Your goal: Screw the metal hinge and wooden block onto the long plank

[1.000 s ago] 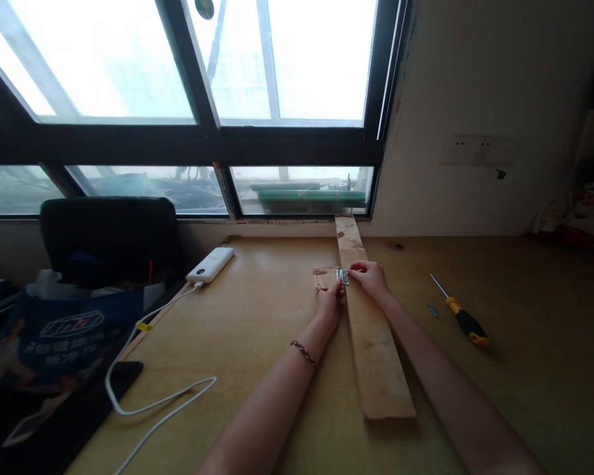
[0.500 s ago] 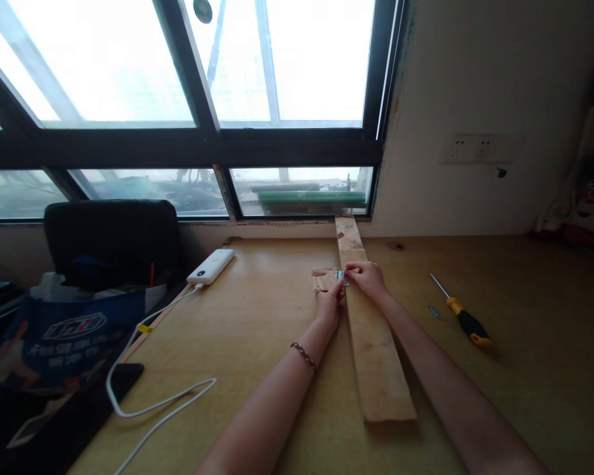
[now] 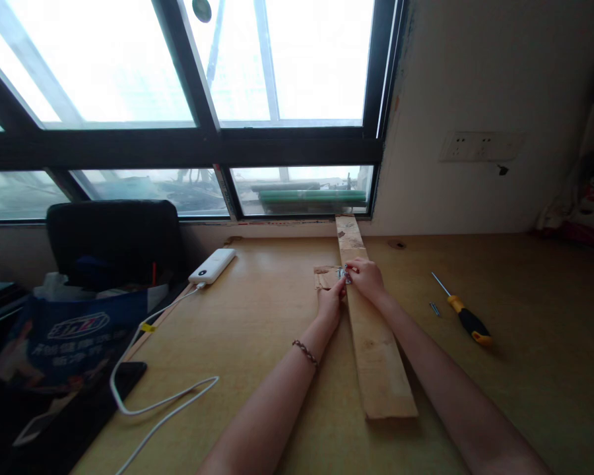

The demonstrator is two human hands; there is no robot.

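Observation:
A long wooden plank [image 3: 380, 353] lies lengthwise on the table, with a short wood block [image 3: 325, 277] against its left side. Across the joint between them rests a small silvery metal hinge [image 3: 341, 272]. My left hand [image 3: 330, 303] is closed at the near side of the hinge, its thumb and fingertips pressed on the metal. From the right, my right hand [image 3: 367, 278] lies over the plank, with thumb and forefinger pinched together at the hinge's right leaf. Whatever is between those fingertips is too small to make out.
To the right lie a yellow-and-black screwdriver [image 3: 468, 320] and small screws [image 3: 434, 309]. A white power bank [image 3: 212, 266] with a white cable [image 3: 165, 404] sits at the left edge of the table. Beyond that edge stand a black chair [image 3: 113, 231] and a blue bag [image 3: 74, 336].
My left fingertips have shifted slightly up and right over the hinge. The right hand stays pinched at nearly the same spot. The whole view has moved a little.

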